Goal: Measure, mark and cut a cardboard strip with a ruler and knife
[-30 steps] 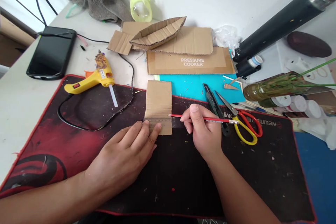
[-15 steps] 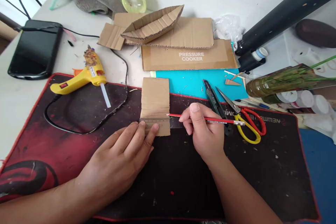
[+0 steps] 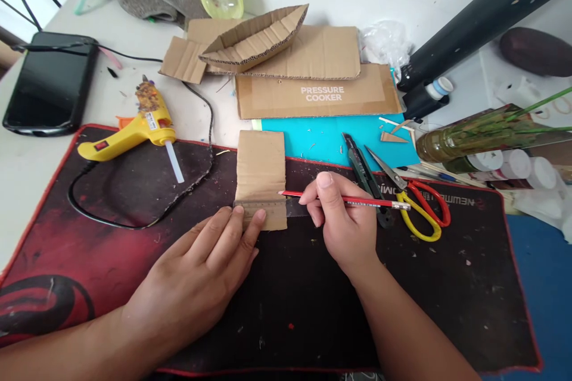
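One dark mat (image 3: 304,309) lies nearest on the table (image 3: 27,178). On its left side, the left hand (image 3: 201,268) rests flattened, fingertips pressing a clear ruler (image 3: 273,207) across the near part of a cardboard piece (image 3: 260,161). To the right, the right hand (image 3: 346,223) pinches a red pencil (image 3: 379,203), its tip at the cardboard's right edge, just past the ruler. Farther right lie scissors (image 3: 395,178) and a cutter (image 3: 364,172); far left, a yellow glue gun (image 3: 134,132). Beyond sit a blue sheet (image 3: 308,143), printed cardboard (image 3: 268,98) and a cardboard boat shape (image 3: 254,44).
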Motion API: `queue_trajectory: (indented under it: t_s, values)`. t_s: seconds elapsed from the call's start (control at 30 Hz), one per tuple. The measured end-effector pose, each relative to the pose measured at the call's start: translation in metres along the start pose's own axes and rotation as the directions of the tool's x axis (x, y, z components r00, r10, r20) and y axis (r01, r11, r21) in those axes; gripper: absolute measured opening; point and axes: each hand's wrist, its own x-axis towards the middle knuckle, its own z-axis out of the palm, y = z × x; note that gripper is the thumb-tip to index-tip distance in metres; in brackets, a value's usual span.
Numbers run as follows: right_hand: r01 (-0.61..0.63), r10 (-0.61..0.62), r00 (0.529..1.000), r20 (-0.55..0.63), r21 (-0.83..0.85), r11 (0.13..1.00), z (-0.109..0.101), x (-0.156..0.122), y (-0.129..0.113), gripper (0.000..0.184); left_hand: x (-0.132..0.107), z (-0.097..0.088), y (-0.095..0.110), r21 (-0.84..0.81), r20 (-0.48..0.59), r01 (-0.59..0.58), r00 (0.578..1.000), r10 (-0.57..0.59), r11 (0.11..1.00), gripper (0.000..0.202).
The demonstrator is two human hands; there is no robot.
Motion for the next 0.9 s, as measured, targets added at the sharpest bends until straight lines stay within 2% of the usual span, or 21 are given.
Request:
queue_trajectory:
  t_s: [0.33, 0.67, 0.9]
  values:
    - [0.012, -0.011, 1.000, 0.006, -0.051, 0.999, -0.0008, -0.0027, -0.0012, 0.050, 0.0007, 0.0016, 0.0014, 0.001, -0.006, 0.006, 1.000, -0.006, 1.000, 0.046]
    - [0.024, -0.026, 0.999, -0.038, -0.055, 0.998, -0.0062, -0.0041, -0.0003, 0.050, 0.0018, -0.0004, 0.0013, -0.003, -0.001, 0.007, 1.000, -0.007, 1.000, 0.045]
    - [-0.012, 0.010, 0.999, -0.042, -0.035, 0.999, -0.0085, -0.0041, 0.0006, 0.049, 0.0024, -0.0004, 0.0015, 0.001, -0.006, 0.011, 1.000, -0.011, 1.000, 0.044]
